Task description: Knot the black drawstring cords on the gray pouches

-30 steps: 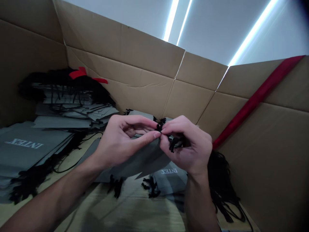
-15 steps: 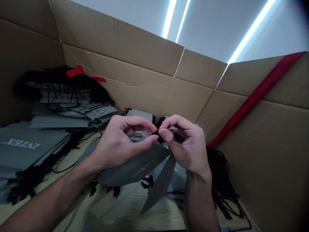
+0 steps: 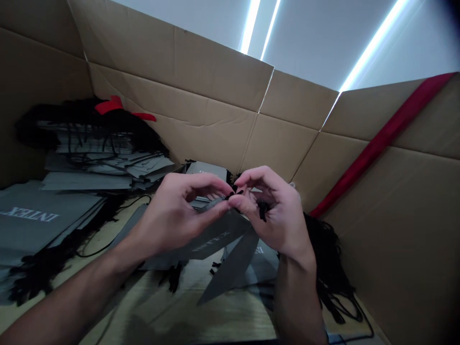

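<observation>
My left hand (image 3: 176, 215) and my right hand (image 3: 276, 215) meet in the middle of the view, fingertips pinched together on a thin black cord (image 3: 235, 190) at the top edge of a flat grey paper bag (image 3: 212, 242). The bag hangs below my hands, and one grey flap of it points down towards the wooden surface. More black cord (image 3: 263, 209) sits bunched inside my right palm. Both hands are closed in a pinch.
Tall cardboard walls (image 3: 201, 110) surround the space, with a red strip (image 3: 381, 139) on the right one. Stacks of grey bags (image 3: 39, 215) printed with white letters lie at the left, another pile (image 3: 104, 153) with black cords and a red ribbon behind. Loose black cords (image 3: 330, 268) lie at the right.
The grey bag has swung open below my hands, a flap now pointing down. My hands stay pinched on the cord and have shifted slightly up and left.
</observation>
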`<move>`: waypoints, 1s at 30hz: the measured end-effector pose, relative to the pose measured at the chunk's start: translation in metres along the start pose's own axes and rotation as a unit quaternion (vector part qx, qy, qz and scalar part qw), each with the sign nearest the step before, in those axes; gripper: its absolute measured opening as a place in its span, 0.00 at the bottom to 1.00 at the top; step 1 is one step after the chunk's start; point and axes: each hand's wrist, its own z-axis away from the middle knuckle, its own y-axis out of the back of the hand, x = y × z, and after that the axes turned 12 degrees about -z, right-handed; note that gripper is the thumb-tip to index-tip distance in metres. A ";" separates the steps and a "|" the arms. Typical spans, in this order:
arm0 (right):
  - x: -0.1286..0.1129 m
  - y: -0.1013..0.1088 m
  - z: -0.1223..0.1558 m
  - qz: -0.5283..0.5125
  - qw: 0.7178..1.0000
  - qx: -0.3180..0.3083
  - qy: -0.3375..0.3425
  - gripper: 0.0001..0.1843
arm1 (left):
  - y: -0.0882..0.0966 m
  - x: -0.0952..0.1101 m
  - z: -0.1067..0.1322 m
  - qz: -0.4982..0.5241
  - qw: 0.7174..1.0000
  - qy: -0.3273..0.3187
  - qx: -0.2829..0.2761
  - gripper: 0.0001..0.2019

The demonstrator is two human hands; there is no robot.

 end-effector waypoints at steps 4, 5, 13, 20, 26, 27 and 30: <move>-0.001 0.001 0.000 0.038 0.999 -0.011 0.014 0.02 | -0.003 -0.001 0.003 -0.022 0.999 0.011 0.032 0.14; -0.001 0.000 0.000 0.031 0.999 -0.010 0.010 0.03 | -0.003 -0.001 0.004 -0.018 0.999 0.016 0.031 0.16; 0.000 0.000 -0.003 -0.066 0.996 0.060 -0.018 0.07 | 0.010 0.003 -0.010 -0.029 0.992 0.037 -0.119 0.11; 0.005 0.012 0.000 -0.126 0.988 -0.073 -0.051 0.19 | 0.014 0.004 -0.007 -0.036 0.989 0.003 -0.146 0.13; 0.005 0.013 -0.001 -0.125 0.985 -0.105 -0.058 0.13 | 0.012 0.003 -0.007 -0.041 0.988 -0.040 -0.144 0.14; 0.005 0.012 -0.002 -0.128 0.985 -0.106 -0.054 0.13 | 0.012 0.004 -0.007 -0.044 0.988 -0.046 -0.143 0.14; 0.007 0.011 -0.003 -0.158 0.981 -0.108 -0.039 0.12 | 0.011 0.008 -0.005 -0.054 0.988 -0.069 -0.126 0.14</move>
